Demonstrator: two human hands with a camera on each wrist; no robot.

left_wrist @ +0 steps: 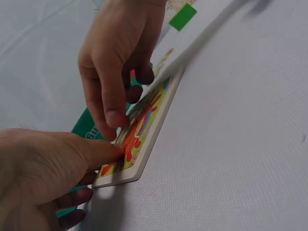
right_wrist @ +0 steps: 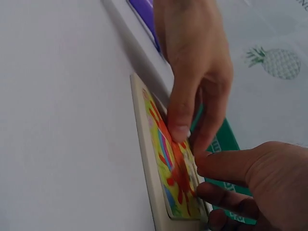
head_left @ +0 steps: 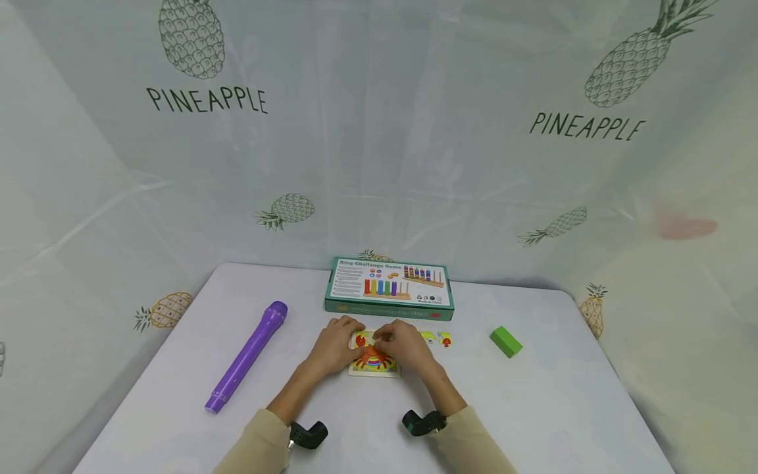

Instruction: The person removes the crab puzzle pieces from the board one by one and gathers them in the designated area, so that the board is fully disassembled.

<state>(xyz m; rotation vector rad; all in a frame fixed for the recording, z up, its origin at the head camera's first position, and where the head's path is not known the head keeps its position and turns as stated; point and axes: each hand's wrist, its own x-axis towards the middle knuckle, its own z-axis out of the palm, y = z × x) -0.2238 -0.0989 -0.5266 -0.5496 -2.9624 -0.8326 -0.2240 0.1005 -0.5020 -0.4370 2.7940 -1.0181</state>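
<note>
A flat, pale-framed jigsaw puzzle [head_left: 375, 371] with a red-orange crab picture lies on the table between both hands. My left hand [head_left: 333, 345] holds its left side, thumb on the picture [left_wrist: 144, 127] and the other fingers curled beyond the edge. My right hand [head_left: 405, 343] bends over the puzzle's upper right part, its thumb and fingertips close to the left thumb. In the right wrist view, the right thumb [right_wrist: 226, 166] hangs at the far edge of the board [right_wrist: 144, 139]. I cannot tell whether a small piece is between the right fingertips.
Loose puzzle pieces [head_left: 445, 339] lie just right of the right hand. Behind the puzzle is a green Ring Challenge Game box [head_left: 389, 288]. A purple stick [head_left: 247, 357] lies on the left, a green block [head_left: 506, 342] on the right. A pineapple-print sheet [head_left: 379, 164] hangs behind the table.
</note>
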